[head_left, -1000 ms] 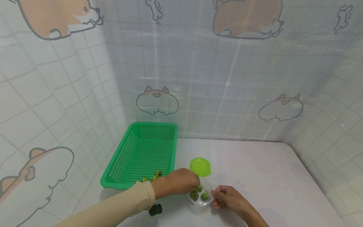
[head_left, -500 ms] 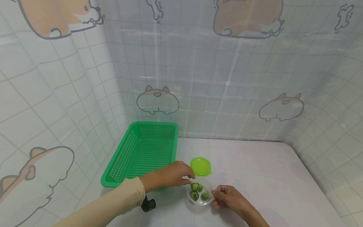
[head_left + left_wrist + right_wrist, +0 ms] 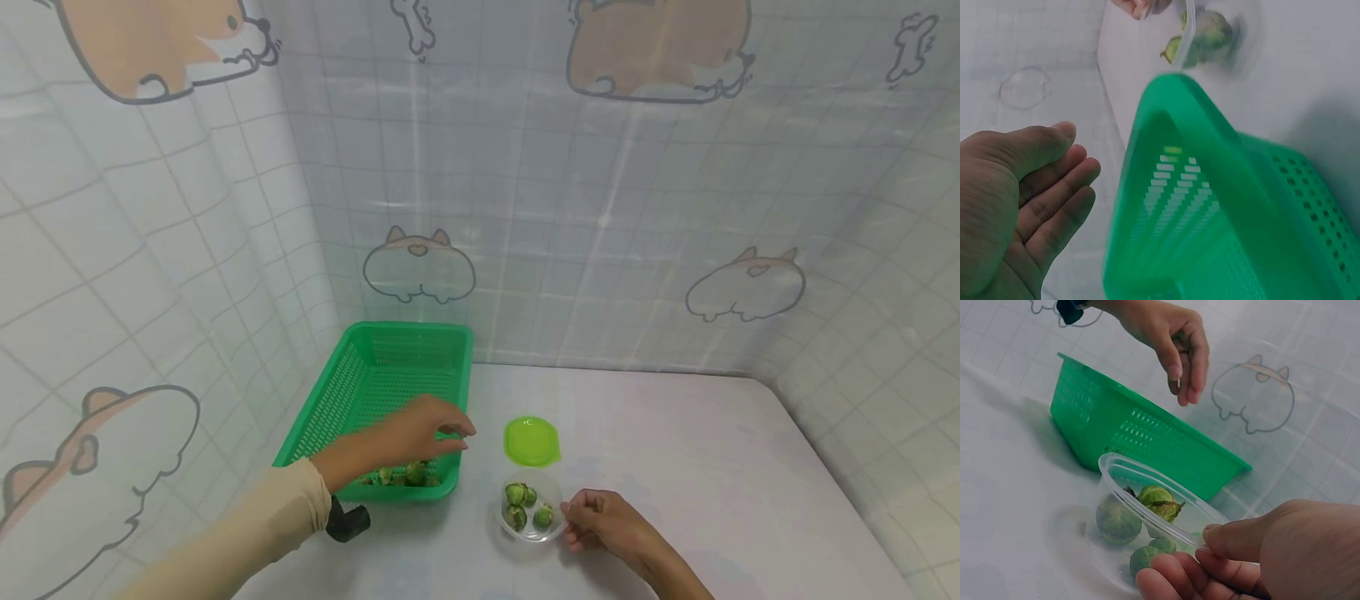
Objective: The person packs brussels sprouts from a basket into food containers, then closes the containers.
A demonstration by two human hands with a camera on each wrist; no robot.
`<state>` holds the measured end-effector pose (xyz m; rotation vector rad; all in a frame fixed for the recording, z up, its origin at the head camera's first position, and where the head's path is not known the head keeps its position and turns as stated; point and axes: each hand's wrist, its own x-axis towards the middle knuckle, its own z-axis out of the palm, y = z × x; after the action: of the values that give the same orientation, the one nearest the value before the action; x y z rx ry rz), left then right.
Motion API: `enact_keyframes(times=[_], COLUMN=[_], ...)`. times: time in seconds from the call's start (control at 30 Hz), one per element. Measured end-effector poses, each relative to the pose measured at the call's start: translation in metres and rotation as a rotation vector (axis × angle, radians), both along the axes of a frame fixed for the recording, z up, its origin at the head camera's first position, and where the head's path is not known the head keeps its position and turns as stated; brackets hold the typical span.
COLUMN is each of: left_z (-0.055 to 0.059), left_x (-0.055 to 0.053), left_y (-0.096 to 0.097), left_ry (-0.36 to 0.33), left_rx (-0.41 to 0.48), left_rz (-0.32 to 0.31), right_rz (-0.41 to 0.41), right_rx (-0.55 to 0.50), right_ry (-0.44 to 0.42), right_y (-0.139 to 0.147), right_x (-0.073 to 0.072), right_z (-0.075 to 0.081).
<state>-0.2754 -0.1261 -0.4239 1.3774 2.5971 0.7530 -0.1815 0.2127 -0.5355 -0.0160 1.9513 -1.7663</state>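
My left hand [image 3: 423, 429] hovers over the right side of the green plastic basket [image 3: 358, 358], fingers loosely bent with nothing between them. Several Brussels sprouts [image 3: 415, 473] lie at the near end of that basket, partly hidden by my forearm. My right hand [image 3: 603, 529] pinches the rim of a clear plastic bowl [image 3: 1107, 481] between thumb and fingers. Inside the bowl sit several Brussels sprouts [image 3: 1159, 503], one with browned outer leaves. In the left wrist view, my left hand [image 3: 1041, 194] shows bare fingers beside the basket's corner.
A bright green lid [image 3: 532, 442] lies flat on the white table [image 3: 675, 450] just behind the bowl. A wall covering [image 3: 540, 208] with grid lines and cartoon dogs closes off the back and sides. A black band with a device [image 3: 347, 522] is on the left wrist.
My left hand let go of a sprout in the bowl, then moved left and up over the basket. The right hand stayed at the bowl's rim.
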Motion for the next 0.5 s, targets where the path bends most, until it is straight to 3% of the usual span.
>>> enact_keyframes(times=[0.17, 0.5], left_z=[0.000, -0.006], left_x=[-0.003, -0.007], left_y=[-0.018, -0.046], left_ry=[0.026, 0.067], left_rx=[0.002, -0.073], left_rz=[0.015, 0.043], right_rz=[-0.002, -0.002], right_rx=[0.002, 0.019], right_ry=[0.004, -0.002], right_y=[0.001, 0.001], right_x=[0.000, 0.000], right_z=[0.000, 0.000])
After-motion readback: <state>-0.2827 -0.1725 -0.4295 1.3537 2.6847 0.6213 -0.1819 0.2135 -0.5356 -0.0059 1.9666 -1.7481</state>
